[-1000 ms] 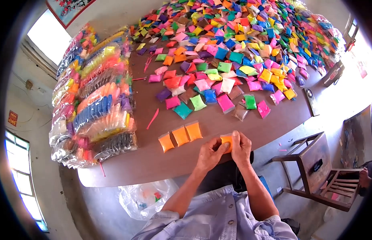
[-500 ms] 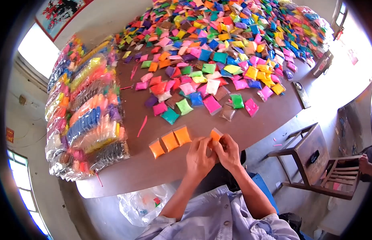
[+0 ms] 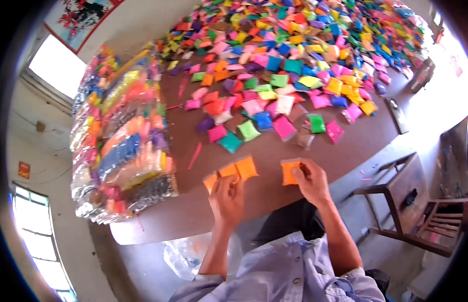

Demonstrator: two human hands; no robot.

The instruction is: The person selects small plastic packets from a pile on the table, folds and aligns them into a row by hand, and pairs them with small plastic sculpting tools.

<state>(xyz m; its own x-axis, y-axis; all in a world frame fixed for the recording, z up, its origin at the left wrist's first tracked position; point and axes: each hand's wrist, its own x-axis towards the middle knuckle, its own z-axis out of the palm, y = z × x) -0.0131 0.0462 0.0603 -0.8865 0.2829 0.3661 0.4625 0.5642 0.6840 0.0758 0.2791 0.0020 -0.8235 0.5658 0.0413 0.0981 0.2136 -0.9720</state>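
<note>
On the brown table near its front edge, a short row of small orange packets [image 3: 245, 167] lies side by side. My left hand [image 3: 228, 201] is over this row, its fingers pinched together at the middle orange packet [image 3: 228, 170] and partly covering it. To the right, my right hand [image 3: 314, 183] pinches a separate orange packet [image 3: 289, 172] by its right side, between thumb and fingers. That packet is held flat, apart from the row.
A large heap of multicoloured packets [image 3: 294, 65] covers the table's far side. Clear bags of sorted packets [image 3: 125, 146] are stacked at left. A pink strip [image 3: 194, 155] lies between. A wooden chair [image 3: 403, 201] stands right, and a plastic bag [image 3: 193, 256] is below the edge.
My hands, together around one orange packet before, have separated. The right keeps that packet and has moved right; the left has gone left to the row. The view has shifted slightly.
</note>
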